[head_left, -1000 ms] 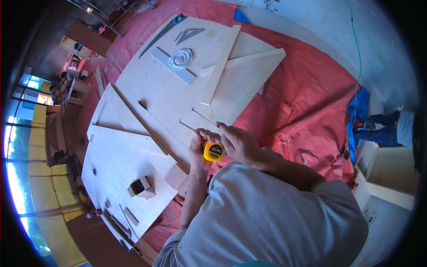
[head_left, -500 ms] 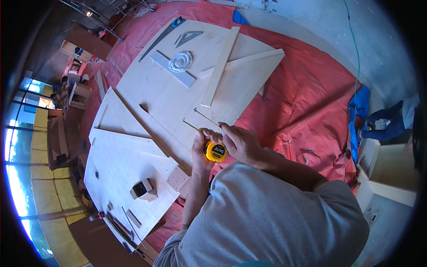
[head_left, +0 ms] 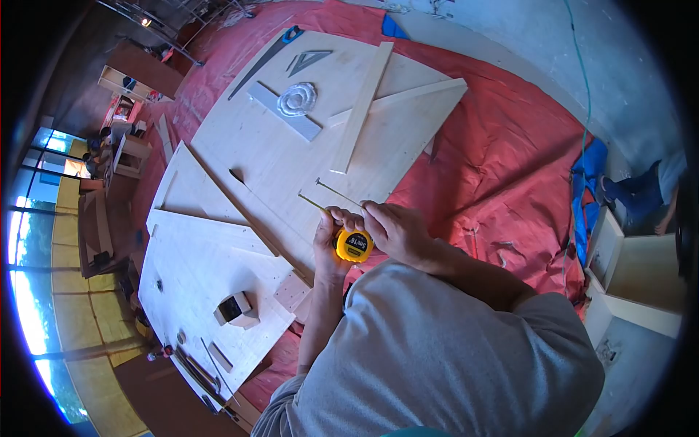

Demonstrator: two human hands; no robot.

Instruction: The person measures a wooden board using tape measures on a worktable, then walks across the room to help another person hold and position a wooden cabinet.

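My left hand point(head_left: 327, 237) is closed round a yellow and black tape measure point(head_left: 354, 247), its fingers over the top of the case. A short length of the tape's blade point(head_left: 312, 202) sticks out forward past the thumb. Close beside it, my right hand point(head_left: 397, 231) pinches the near end of a long thin nail point(head_left: 338, 191). The nail's flat head points away from me, roughly level with the blade's tip and a little to its right. Both hands are held above the near edge of a large plywood sheet point(head_left: 280, 175).
On the plywood lie two crossed wooden strips point(head_left: 362, 109), a handsaw point(head_left: 266, 62), a set square point(head_left: 309, 63) and a silvery coil point(head_left: 296, 100). A wooden frame panel point(head_left: 211, 240) lies left. Red sheeting point(head_left: 502, 182) covers the floor. Another person's leg point(head_left: 637, 193) shows far right.
My hands, with the tape measure and nail, have barely moved; the tape case has turned slightly. At far right, the other person's legs have shifted and a hand now shows.
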